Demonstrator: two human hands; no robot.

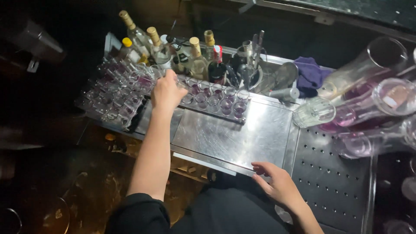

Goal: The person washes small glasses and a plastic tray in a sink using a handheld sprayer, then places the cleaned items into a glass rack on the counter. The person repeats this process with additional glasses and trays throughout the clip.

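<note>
This is a working bar, seen from behind the service station in dim light. A stainless-steel tabletop [242, 134] carries rows of shot glasses [216, 100], liquor bottles with pour spouts [190, 54] stand behind, bar tools fill a metal cup [251, 65], and tall glasses [368, 99] lie on a perforated drain board [333, 182].

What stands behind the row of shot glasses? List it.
Behind the shot glasses stand corked bottles and a container of bar tools. The left hand covers the row's left end.
</note>
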